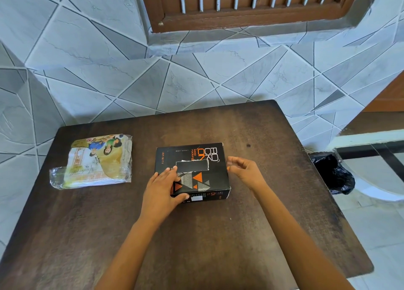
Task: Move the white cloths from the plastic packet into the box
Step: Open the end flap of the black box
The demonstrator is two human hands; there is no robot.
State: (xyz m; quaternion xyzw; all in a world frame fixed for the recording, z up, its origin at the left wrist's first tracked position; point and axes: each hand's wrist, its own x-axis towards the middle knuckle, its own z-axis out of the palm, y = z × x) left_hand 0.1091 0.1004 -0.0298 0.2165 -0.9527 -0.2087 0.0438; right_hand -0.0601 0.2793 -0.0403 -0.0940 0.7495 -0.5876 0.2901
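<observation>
A black box (203, 158) with orange lettering and a rough rectangular slot cut in its lid lies in the middle of the dark wooden table (218, 235). My left hand (162, 191) rests flat on the box's near-left corner, thumb against its front side. My right hand (244, 170) hovers at the box's right edge, fingers curled and apart, holding nothing. The plastic packet (98, 160), clear with a printed colourful label, lies on the table to the left of the box; white cloth edges show along its bottom.
A tiled wall (196, 75) stands directly behind the table, with a brown wooden window frame (251, 12) above. A black plastic bag (334, 176) sits off the table's right edge beside a glass-topped surface (371, 150).
</observation>
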